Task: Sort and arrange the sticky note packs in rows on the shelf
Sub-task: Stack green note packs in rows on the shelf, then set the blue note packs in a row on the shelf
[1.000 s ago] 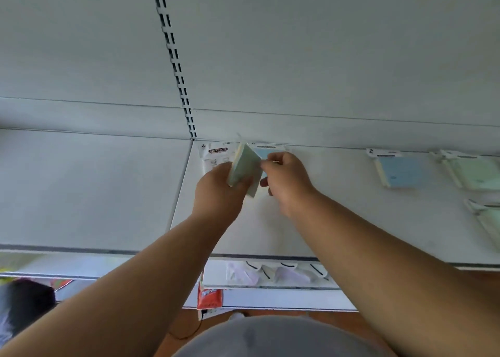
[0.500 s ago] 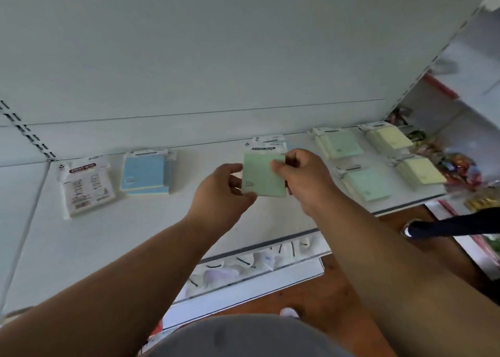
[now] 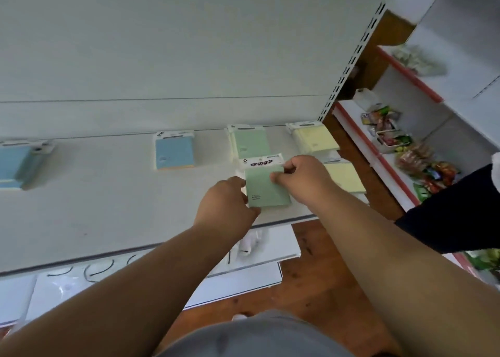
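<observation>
Your left hand pinches the green sticky note pack's lower left edge while your right hand grips its upper right corner, holding it at the shelf front, just before another green pack.

The shelf looks like smooth, matt white-painted metal. On it, the green sticky note pack shows matt paper under glossy wrap. Below the shelf, the floor is reddish-brown wood.
</observation>
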`<action>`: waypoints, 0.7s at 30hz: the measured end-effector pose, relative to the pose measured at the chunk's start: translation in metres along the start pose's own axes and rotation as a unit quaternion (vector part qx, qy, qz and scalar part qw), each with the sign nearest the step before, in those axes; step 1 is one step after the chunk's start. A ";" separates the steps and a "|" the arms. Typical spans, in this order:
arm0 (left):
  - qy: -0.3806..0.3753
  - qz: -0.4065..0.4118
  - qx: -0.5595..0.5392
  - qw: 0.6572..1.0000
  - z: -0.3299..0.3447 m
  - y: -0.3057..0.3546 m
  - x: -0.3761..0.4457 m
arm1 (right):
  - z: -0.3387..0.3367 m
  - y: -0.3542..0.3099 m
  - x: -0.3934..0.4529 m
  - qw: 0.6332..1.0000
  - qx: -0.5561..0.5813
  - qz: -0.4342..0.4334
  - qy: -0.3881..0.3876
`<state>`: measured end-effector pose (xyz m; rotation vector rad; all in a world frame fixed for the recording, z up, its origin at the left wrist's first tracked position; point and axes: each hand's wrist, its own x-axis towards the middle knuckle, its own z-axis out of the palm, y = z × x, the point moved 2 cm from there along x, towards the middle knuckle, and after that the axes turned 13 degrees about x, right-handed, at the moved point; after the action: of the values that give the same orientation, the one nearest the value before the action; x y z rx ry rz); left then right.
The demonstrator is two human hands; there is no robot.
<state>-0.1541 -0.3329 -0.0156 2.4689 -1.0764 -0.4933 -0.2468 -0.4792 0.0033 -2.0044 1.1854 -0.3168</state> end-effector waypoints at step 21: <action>0.042 -0.022 0.078 0.996 -0.028 -0.038 -0.025 | 0.057 -0.059 -0.029 0.973 -0.029 -0.228 -0.013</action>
<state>-0.1339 -0.2843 -0.0057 2.6277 -1.0661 -0.3273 -0.1929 -0.4111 0.0123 -2.3135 0.7117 -0.4847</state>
